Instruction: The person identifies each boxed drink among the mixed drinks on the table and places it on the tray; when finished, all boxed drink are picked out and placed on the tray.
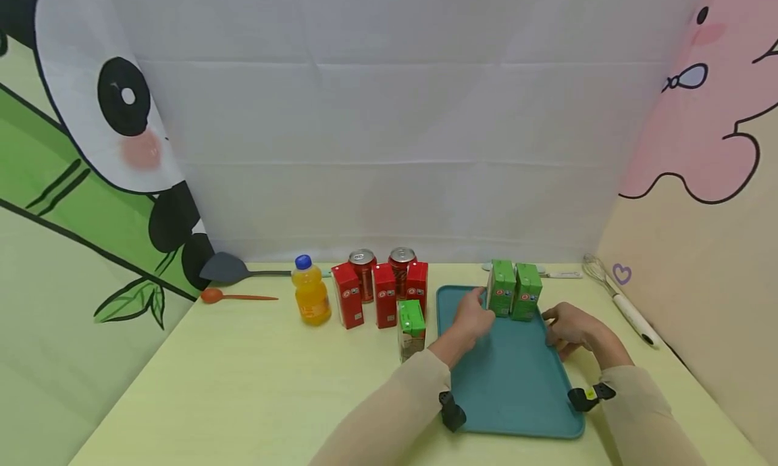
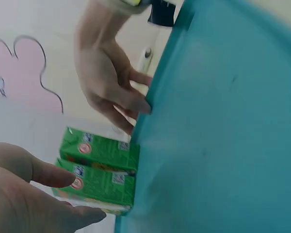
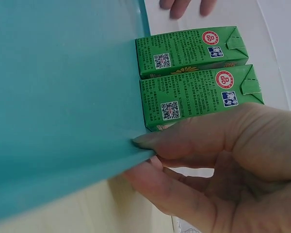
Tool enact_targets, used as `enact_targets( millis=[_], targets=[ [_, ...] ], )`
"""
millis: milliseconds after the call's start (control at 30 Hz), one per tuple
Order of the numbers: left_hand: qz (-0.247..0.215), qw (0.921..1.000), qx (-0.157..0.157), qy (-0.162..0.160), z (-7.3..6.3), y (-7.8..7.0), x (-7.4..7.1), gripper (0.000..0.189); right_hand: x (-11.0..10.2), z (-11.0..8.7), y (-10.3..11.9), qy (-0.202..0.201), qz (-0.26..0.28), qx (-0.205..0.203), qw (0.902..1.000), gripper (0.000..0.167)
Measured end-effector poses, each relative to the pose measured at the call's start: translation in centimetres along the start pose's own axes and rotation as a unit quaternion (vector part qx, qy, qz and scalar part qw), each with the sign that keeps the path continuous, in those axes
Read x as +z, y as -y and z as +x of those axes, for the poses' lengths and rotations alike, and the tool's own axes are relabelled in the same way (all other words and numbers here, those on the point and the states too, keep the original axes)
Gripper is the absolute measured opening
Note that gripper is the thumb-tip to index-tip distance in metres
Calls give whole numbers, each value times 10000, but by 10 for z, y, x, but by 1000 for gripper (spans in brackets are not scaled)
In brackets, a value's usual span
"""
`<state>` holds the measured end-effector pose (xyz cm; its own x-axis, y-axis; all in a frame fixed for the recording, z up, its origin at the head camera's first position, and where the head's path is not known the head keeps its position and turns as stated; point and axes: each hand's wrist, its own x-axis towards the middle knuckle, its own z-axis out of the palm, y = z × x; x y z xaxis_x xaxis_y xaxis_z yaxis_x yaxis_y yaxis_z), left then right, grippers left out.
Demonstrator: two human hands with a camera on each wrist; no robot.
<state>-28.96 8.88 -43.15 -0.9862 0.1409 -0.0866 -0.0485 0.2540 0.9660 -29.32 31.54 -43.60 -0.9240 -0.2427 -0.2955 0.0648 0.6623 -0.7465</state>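
A blue-green tray lies on the table in front of me. At its far end two green drink cartons stand upright side by side. My right hand pinches the tray's right rim between thumb and fingers, close to the right carton, as the right wrist view shows. My left hand is over the tray's far left part, near the left carton. Its thumb and fingers are apart in the left wrist view, with nothing between them. In the right wrist view only its fingertips show, clear of the cartons.
Left of the tray stand another green carton, several red cartons, two red cans and an orange juice bottle. A spatula and red spoon lie far left, a whisk at the right.
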Motion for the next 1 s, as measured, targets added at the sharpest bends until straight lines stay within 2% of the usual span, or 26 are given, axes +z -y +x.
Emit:
enact_targets(
  millis=[133, 333, 467, 567, 667, 867, 1000],
  targets=[
    [79, 9985, 362, 397, -27, -3, -10, 65, 1, 0, 0, -60, -24, 14, 10000, 69],
    [140, 9899, 830, 1139, -65, -12, -22, 56, -1, -3, 0, -60, -30, -8, 10000, 69],
    [71, 9822, 1053, 1556, -82, -13, -30, 52, -1, -2, 1, -2, -4, -55, 10000, 68],
    [-180, 9737, 1106, 1984, -93, -13, -44, 53, 2, 0, 1, 9, -6, -84, 10000, 69],
    [-512, 9647, 1128, 2325, -102, -15, -64, 55, 4, 1, 1, -51, 1, -52, 10000, 68],
    [-622, 9572, 1575, 2349, -112, -21, -107, 50, 5, -1, 1, -50, 1, -19, 10000, 69],
    [-449, 9576, 1873, 2142, -111, -23, -134, 44, 2, -1, 1, -90, 0, 0, 10000, 69]
  ],
)
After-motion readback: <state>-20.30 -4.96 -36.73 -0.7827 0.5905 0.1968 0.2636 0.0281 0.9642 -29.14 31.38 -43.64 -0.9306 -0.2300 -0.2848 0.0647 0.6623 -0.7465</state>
